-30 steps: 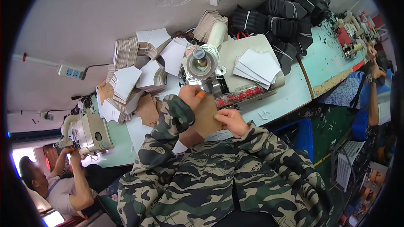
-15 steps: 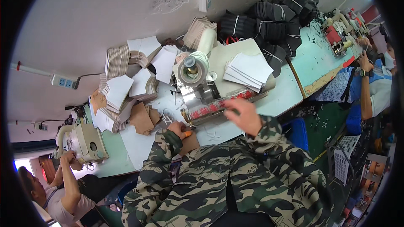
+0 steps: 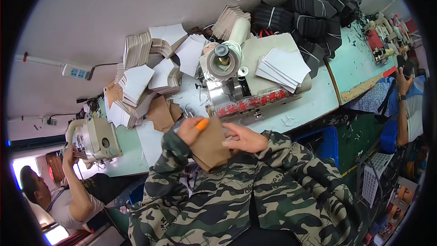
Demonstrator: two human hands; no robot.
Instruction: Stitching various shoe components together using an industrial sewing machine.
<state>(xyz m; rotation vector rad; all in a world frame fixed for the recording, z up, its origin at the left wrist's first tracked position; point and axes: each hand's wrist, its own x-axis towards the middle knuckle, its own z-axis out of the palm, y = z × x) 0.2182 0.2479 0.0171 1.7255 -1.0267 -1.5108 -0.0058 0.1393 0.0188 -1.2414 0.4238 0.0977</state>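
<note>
Fingers of the left hand [image 3: 189, 131] are closed on the stack of brown pieces [image 3: 210, 149], gripping near its 11 o'clock corner; one digit wears an orange cover [image 3: 202, 124]. Right hand [image 3: 248, 139] is at the stack's 3 o'clock edge, thumb and fingers partly spread; can't tell from here if they pinch it or only touch.

Clock centred on that stack, 12 being away from the wearer: it's up close to the camouflage jacket [image 3: 223, 196], near edge of the table. Lower edges look fanned, not flush; exact count unclear.

Around it: more brown pieces [image 3: 161, 114] lie on the table at 10. White-topped piles [image 3: 136, 84] behind those, 10 to 11. Machine [image 3: 255, 101] at 1 to 2, loose white sheets [image 3: 284, 66] on top of it. Tied black bundles [image 3: 314, 26] further out at 1. Blue bin [image 3: 336, 145] at 3.

Handling notes, my judgement: hold the left grip firm but flat, so thin pieces don't bow. Right fingertips should work along the 3 o'clock edge with light, even pressure; a hard pinch would likely skew the layers. Square the 6 o'clock edges too. Keep clear of the sleeve.
</note>
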